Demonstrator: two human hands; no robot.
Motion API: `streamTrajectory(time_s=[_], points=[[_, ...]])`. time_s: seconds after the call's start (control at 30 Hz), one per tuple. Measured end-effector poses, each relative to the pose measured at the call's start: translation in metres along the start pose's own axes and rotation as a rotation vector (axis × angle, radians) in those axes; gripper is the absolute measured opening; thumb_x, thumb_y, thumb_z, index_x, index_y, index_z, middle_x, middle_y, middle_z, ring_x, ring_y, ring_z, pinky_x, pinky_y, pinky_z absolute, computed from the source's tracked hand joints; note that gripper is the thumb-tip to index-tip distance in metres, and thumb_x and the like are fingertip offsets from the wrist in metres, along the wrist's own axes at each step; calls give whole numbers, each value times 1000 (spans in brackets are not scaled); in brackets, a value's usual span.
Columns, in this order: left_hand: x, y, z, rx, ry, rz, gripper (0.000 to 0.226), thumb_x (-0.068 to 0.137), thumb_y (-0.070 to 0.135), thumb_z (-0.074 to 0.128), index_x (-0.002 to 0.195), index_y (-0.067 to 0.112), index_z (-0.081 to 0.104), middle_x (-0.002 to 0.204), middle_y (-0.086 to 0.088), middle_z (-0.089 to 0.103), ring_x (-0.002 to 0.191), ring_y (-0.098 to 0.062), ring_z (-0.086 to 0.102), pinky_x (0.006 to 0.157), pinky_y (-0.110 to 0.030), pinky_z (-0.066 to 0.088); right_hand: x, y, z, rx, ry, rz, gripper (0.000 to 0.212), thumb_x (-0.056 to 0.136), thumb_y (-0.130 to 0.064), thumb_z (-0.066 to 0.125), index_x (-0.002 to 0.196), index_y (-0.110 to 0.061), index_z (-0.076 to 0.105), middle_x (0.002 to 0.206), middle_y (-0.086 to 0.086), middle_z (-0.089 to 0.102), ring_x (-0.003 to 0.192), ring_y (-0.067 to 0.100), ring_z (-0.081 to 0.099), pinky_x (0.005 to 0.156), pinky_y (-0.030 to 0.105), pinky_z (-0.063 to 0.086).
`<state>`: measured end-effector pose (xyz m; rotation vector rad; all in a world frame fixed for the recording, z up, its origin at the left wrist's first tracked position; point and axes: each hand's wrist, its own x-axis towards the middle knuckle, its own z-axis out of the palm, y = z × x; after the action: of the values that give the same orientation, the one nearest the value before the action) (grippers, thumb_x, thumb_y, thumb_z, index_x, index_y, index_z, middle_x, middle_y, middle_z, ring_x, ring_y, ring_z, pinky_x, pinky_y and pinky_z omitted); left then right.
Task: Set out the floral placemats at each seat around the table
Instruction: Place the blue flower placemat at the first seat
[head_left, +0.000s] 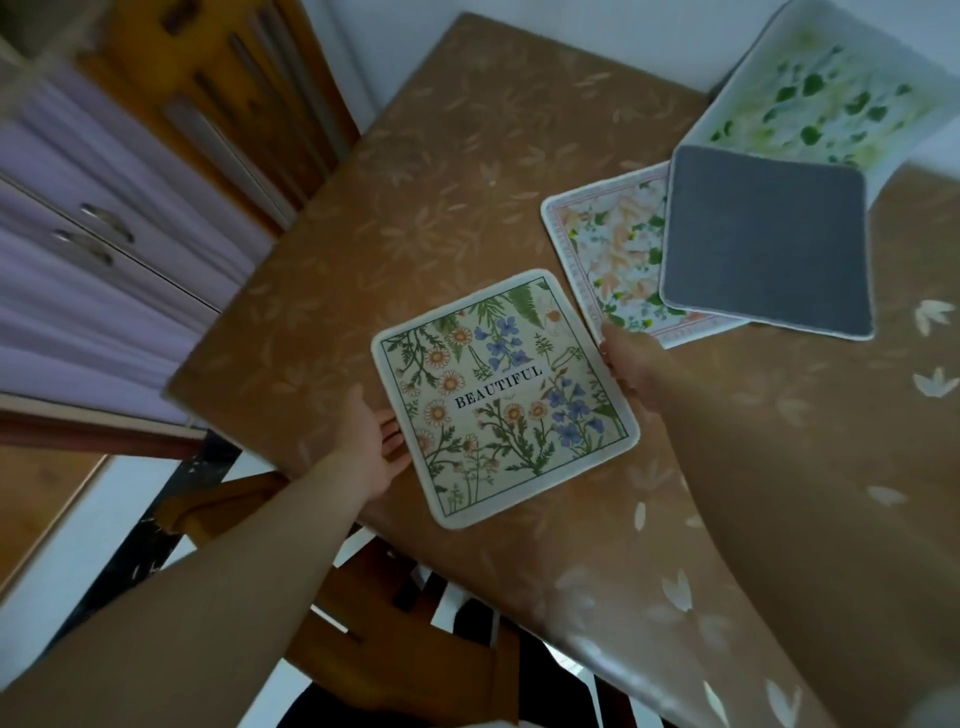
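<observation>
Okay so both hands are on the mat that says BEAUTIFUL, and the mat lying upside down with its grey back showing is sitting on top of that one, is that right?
Not quite. In the head view the grey-backed mat overlaps the peach floral mat, not the BEAUTIFUL mat. The left hand and right hand do hold the BEAUTIFUL mat's opposite edges.

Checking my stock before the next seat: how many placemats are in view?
4: the BEAUTIFUL mat between both hands, the peach-flowered mat, a grey-backed mat face down overlapping it, and a green-leaf mat farthest. Others might be hidden underneath.

peach-flower mat (608, 254) half hidden under grey mat (768, 241), green-leaf mat (831, 93) cut by frame edge
</observation>
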<state>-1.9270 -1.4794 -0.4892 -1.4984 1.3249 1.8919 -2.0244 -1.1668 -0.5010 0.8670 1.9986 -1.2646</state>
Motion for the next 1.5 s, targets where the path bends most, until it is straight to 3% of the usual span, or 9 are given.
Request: streamTrajectory(time_s=[0.1,0.27,0.37,0.5,0.8,0.87,0.97,1.17,1.5], points=[[2,2,-1,32,18,16,66,95,68,34,101,10,64,118,-13,63,113,-26,56,98,-50,47,0,7,2,-3,-14,11,72,93,-61,37,139,-9,57,129,15,60,131,40,54,112,54,43],[7,11,-5,127,7,61,67,94,69,34,103,11,65,117,-12,64,103,-23,57,107,-51,43,-20,24,12,128,-34,34,51,93,-56,39,113,-15,61,104,11,69,92,30,73,80,43,61],[9,25,-8,166,-18,80,70,89,72,37,104,10,66,115,-12,64,104,-24,57,105,-50,43,-34,32,19,202,-16,-42,37,98,-56,44,95,-22,60,81,1,68,60,14,72,50,27,55],[16,48,-10,235,-73,97,71,91,72,35,103,9,66,117,-11,65,105,-22,56,104,-48,41,-51,43,32,282,-8,18,53,86,-69,51,92,-19,66,90,8,73,81,24,67,72,35,52],[44,100,-14,581,-236,151,75,91,73,33,114,8,64,118,-10,65,112,-24,57,106,-49,40,-93,68,96,421,150,171,49,102,-43,42,113,-5,71,94,15,77,92,34,75,92,53,60],[46,109,-13,662,-273,160,71,91,73,34,104,11,65,112,-9,66,103,-21,59,98,-46,42,-106,75,112,497,192,191,45,102,-41,43,96,-9,74,74,9,73,70,25,75,70,45,67],[49,118,-12,795,-331,161,71,90,74,35,109,12,65,108,-7,67,98,-20,59,92,-44,42,-123,83,133,654,242,155,50,95,-38,46,55,-21,71,50,-1,65,35,11,60,34,21,47],[55,123,-19,883,-398,189,66,93,73,32,95,15,62,102,-3,66,93,-15,57,91,-43,41,-138,101,149,800,316,233,59,102,-56,40,101,-5,70,62,2,67,35,10,55,54,30,53],[59,124,-31,924,-435,178,73,84,81,38,104,16,64,110,-5,68,102,-19,61,99,-49,47,-142,98,152,795,346,257,63,104,-56,35,107,-4,69,63,2,67,49,15,59,75,39,54]])
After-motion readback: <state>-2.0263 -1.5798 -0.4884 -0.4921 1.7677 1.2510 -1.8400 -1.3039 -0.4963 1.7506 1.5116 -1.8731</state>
